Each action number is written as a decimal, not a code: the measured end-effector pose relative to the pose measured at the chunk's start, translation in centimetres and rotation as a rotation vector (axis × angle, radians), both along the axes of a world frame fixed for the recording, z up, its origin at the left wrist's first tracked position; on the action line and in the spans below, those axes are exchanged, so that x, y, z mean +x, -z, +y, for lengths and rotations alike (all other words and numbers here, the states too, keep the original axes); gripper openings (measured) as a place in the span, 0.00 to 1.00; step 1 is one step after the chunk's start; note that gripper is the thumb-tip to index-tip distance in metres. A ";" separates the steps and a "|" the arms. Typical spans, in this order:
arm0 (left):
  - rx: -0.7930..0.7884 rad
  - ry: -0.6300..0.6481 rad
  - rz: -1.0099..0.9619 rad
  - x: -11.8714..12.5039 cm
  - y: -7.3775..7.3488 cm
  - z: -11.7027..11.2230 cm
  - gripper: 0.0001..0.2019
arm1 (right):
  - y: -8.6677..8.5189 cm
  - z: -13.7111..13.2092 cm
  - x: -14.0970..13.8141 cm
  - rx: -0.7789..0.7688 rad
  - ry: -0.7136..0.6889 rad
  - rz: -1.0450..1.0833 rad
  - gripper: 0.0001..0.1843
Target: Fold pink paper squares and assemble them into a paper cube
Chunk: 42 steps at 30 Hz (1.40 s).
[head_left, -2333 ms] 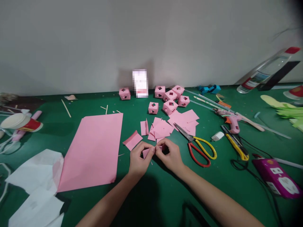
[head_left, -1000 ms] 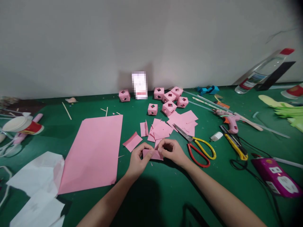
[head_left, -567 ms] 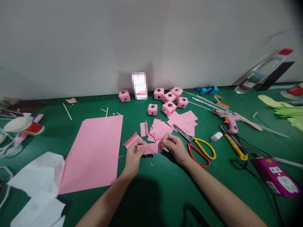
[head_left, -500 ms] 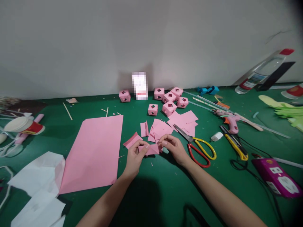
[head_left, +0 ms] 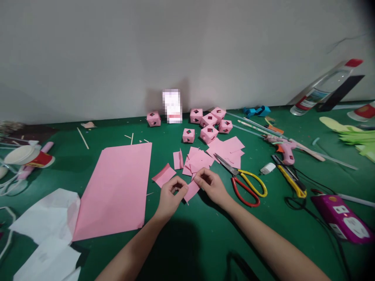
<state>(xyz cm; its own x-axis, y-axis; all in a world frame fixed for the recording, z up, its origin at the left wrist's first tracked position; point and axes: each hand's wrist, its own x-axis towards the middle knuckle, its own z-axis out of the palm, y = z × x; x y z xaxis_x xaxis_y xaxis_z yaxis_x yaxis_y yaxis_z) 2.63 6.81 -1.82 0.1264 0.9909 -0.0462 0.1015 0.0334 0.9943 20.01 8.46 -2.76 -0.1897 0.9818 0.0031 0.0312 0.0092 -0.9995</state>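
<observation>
Between my two hands is a small piece of pink paper [head_left: 192,191], tilted toward the lower left. My left hand [head_left: 172,196] pinches its left edge between thumb and fingers. On its upper right corner, my right hand [head_left: 211,183] has a pinch grip. Just beyond my fingers lies a loose pile of pink paper pieces [head_left: 200,160]. A folded pink piece [head_left: 164,175] rests by my left hand, and another folded piece [head_left: 177,160] stands behind it. Scissors [head_left: 240,177] with red and yellow handles lie right of my right hand.
Several pink paper cubes [head_left: 209,134] with diamond holes stand near the wall. Large pink sheets [head_left: 117,187] lie at left, beside crumpled white paper [head_left: 48,218]. At right are a utility knife [head_left: 290,177], a glue gun [head_left: 288,152], a purple power strip [head_left: 341,218] and a leaning bottle [head_left: 325,88].
The paper piece in my hands has turned from nearly level to slanted. My right hand has closed on its upper right corner.
</observation>
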 end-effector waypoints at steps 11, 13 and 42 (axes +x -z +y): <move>0.313 -0.191 0.193 -0.8 0.0 -0.7 0.07 | 1.5 1.4 0.4 0.017 0.396 0.163 0.11; 0.467 -0.260 0.319 -1.3 -0.4 -0.5 0.03 | 1.2 1.2 0.2 0.059 0.387 0.106 0.10; 0.697 0.104 0.790 -3.0 0.7 0.9 0.14 | 0.2 -0.9 -0.7 0.611 0.056 -0.408 0.03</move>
